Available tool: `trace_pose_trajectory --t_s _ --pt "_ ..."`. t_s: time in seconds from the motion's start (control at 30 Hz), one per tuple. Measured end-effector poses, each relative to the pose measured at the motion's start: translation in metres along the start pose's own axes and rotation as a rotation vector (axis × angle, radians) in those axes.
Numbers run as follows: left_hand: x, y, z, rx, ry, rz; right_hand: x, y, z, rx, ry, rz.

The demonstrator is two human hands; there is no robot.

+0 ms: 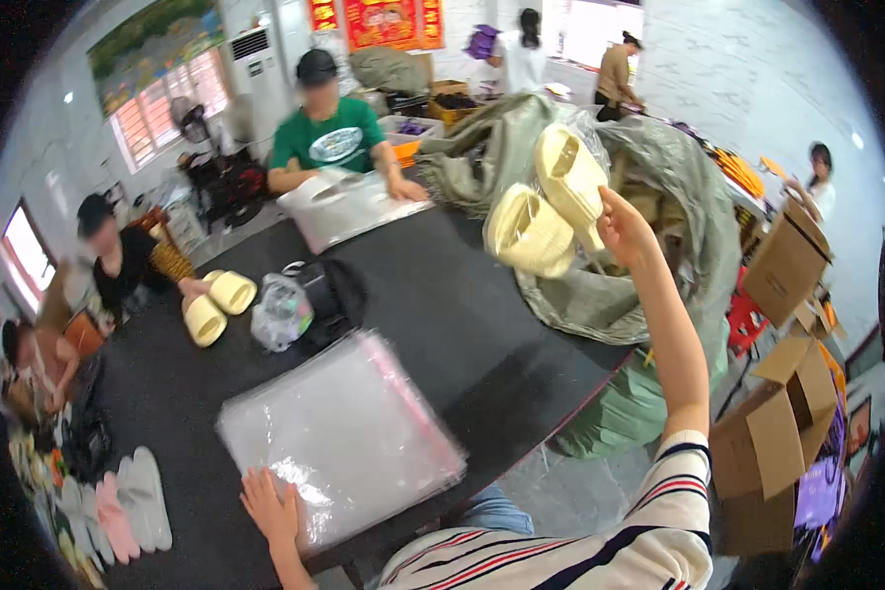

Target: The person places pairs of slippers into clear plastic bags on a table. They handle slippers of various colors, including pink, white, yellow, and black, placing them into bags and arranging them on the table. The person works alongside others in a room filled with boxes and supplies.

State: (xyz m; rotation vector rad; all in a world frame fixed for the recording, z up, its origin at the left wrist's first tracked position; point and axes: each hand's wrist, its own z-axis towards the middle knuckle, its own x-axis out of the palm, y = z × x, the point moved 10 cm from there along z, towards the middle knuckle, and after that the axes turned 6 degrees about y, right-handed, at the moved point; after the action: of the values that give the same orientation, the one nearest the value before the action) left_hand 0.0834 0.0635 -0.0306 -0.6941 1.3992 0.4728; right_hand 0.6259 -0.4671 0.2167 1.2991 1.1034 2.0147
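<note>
My right hand (623,228) is raised over the table's right end, gripping a clear plastic bag with a pair of cream slippers (551,205) inside it. The slippers hang in front of a large grey-green sack (659,246). My left hand (270,504) lies flat with fingers spread on the near edge of a stack of clear plastic bags (339,433) on the black table (462,315).
Another pair of cream slippers (216,303) lies at the table's left by a person's hand. A crumpled bag and black pouch (310,305) sit mid-table. A person in green handles white bags (349,202) at the far side. Cardboard boxes (777,423) stand at right.
</note>
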Motion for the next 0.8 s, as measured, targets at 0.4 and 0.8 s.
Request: trace_pose_trajectory --t_s 0.4,0.8 --pt "-0.01 0.006 -0.007 0.053 -0.142 -0.035 0.326 -0.194 -0.144 0.688 0.843 0.256" --pt "-0.016 0.006 -0.009 0.044 -0.192 -0.133 0.286 -0.256 -0.151 -0.549 0.756 -1.618"
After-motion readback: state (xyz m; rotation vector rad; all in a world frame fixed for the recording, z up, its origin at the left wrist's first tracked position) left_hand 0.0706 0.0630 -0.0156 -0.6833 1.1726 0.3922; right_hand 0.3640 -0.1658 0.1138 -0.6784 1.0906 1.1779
